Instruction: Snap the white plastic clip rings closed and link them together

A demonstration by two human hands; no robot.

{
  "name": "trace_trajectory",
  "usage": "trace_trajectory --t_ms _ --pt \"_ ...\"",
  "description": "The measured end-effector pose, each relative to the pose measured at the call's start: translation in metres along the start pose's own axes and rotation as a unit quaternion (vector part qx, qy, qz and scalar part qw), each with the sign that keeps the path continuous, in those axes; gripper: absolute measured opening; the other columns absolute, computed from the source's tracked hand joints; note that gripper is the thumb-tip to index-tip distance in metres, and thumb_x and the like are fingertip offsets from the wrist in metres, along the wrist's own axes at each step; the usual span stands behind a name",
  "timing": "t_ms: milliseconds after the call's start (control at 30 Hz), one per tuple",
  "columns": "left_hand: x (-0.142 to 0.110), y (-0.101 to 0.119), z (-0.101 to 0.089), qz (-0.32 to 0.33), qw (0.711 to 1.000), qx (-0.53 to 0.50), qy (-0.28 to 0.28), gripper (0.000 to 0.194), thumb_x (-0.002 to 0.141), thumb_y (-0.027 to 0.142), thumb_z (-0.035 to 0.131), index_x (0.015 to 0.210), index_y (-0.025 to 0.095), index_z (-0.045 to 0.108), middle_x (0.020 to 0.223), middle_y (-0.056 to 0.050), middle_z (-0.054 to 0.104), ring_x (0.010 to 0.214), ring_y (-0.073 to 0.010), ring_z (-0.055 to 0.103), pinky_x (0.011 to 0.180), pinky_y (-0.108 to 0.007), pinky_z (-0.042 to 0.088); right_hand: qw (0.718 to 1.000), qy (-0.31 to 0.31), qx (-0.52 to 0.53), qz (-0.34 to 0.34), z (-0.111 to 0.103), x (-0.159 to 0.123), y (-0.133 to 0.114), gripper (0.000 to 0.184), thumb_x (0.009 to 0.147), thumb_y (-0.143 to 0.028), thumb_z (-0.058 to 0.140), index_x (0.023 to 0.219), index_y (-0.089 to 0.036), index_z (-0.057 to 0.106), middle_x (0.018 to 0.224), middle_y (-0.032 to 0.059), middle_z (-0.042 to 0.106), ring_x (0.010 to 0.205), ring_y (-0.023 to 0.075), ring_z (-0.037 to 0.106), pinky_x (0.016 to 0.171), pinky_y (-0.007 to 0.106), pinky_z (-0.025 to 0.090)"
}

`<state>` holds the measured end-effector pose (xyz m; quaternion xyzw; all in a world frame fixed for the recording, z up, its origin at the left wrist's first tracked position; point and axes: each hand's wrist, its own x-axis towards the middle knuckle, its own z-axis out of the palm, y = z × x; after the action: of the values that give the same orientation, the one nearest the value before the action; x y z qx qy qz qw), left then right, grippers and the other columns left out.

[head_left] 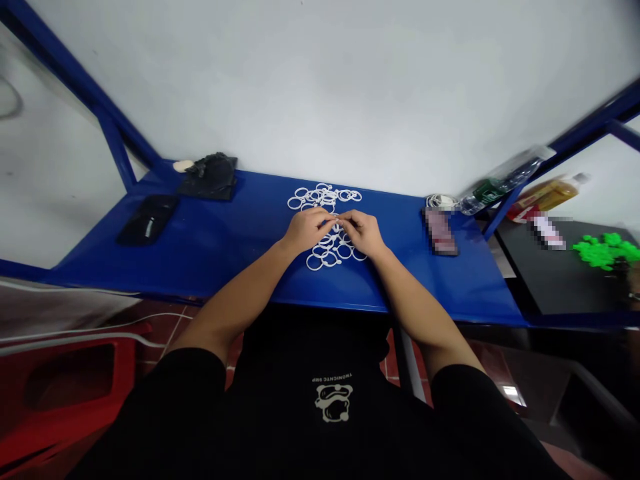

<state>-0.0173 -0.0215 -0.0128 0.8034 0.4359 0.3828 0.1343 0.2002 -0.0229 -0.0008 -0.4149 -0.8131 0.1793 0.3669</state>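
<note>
Wearing a black shirt [320, 373] with a pale print, the person stretches both bare arms over a blue desk [240, 233]; a red stool [75, 413] shows low on the left. Nearest on the desktop lie the near rings [329, 252], thin, white and overlapping, spread on the person's side of the fingertips and between the wrists, some partly covered by the right hand [364, 230]. Level with it, the left hand [309, 227] comes in from the other side. The two are together at the fingertips, thumbs and forefingers pinched on a small white piece [337, 227]; whether it is a whole ring cannot be told, since the fingers hide most of it. Just beyond the hands sit the far rings [323, 195], bunched toward the back edge, with a few set slightly right of the bunch.

Well apart to the left is a black case [147, 220], with a black bag [213, 180] behind it; well apart to the right, a phone [440, 231], then a white cable [441, 201] and a clear bottle [503, 181] near the back corner. Past the frame on that side, green pieces [607, 251] rest on a dark surface [540, 273]. A pale wall [350, 87] rises behind everything.
</note>
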Motion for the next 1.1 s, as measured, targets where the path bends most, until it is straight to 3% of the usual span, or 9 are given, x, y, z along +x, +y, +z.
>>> trace_trajectory --t_ms 133,267,433,567,733,933,1100 --pt "0.0 0.002 0.003 0.012 1.0 0.007 0.005 0.023 0.106 0.032 0.061 0.099 0.025 0.082 0.101 -0.007 0.081 0.091 -0.0199 0.073 0.086 -0.036 0.058 1.0 -0.006 0.015 -0.001 0.0 -0.001 -0.003 0.033 0.11 -0.046 0.054 0.11 -0.025 0.079 0.098 0.0068 0.081 0.085 0.0224 0.074 0.081 0.036 0.059" --pt "0.002 0.002 0.001 0.002 1.0 0.005 0.026 0.021 0.106 0.032 0.063 0.102 0.024 0.082 0.101 -0.007 0.08 0.092 -0.0202 0.072 0.089 -0.037 0.058 1.0 0.01 -0.029 0.003 -0.006 0.002 -0.004 0.031 0.111 -0.04 0.053 0.113 -0.025 0.079 0.105 0.0077 0.081 0.095 0.0242 0.074 0.09 0.039 0.06" --pt "0.006 -0.014 -0.007 -0.073 0.997 0.025 0.025 0.018 0.105 0.03 0.067 0.112 0.022 0.082 0.117 -0.007 0.078 0.092 -0.02 0.07 0.093 -0.037 0.058 0.991 0.025 -0.126 0.024 -0.018 0.007 0.006 0.028 0.108 -0.031 0.054 0.117 -0.026 0.08 0.119 0.0117 0.078 0.115 0.0318 0.069 0.106 0.052 0.055" --pt "0.008 -0.031 -0.009 -0.139 0.988 0.061 0.008 0.018 0.103 0.027 0.069 0.114 0.021 0.081 0.124 -0.009 0.075 0.1 -0.0226 0.07 0.098 -0.038 0.057 0.989 -0.03 -0.146 -0.012 -0.015 0.009 0.014 0.026 0.105 -0.028 0.057 0.115 -0.023 0.081 0.13 0.0134 0.077 0.125 0.0345 0.066 0.114 0.057 0.05" --pt "0.007 -0.037 -0.009 -0.172 0.98 0.095 -0.022 0.021 0.102 0.026 0.069 0.12 0.021 0.079 0.133 -0.011 0.073 0.123 -0.028 0.068 0.109 -0.039 0.053 0.983 -0.134 -0.099 -0.07 -0.003 0.01 0.019 0.037 0.106 -0.032 0.06 0.139 -0.024 0.074 0.143 0.0109 0.075 0.135 0.0323 0.066 0.119 0.055 0.047" --pt "0.007 -0.032 -0.011 -0.221 0.968 0.108 -0.054 0.044 0.101 0.028 0.071 0.144 0.021 0.066 0.132 -0.01 0.075 0.126 -0.0293 0.069 0.109 -0.04 0.053 0.979 -0.163 -0.109 -0.063 -0.003 0.009 0.024 0.033 0.106 -0.035 0.06 0.129 -0.022 0.08 0.124 0.0111 0.082 0.116 0.0304 0.074 0.109 0.049 0.051" --pt "0.008 -0.029 -0.012 -0.242 0.961 0.112 -0.075 0.055 0.1 0.032 0.075 0.152 0.023 0.06 0.112 -0.008 0.079 0.112 -0.0304 0.073 0.098 -0.041 0.055 0.983 -0.15 -0.093 -0.044 -0.004 0.008 0.023 0.032 0.106 -0.038 0.061 0.126 -0.023 0.081 0.114 0.0092 0.082 0.105 0.0274 0.073 0.102 0.046 0.053"
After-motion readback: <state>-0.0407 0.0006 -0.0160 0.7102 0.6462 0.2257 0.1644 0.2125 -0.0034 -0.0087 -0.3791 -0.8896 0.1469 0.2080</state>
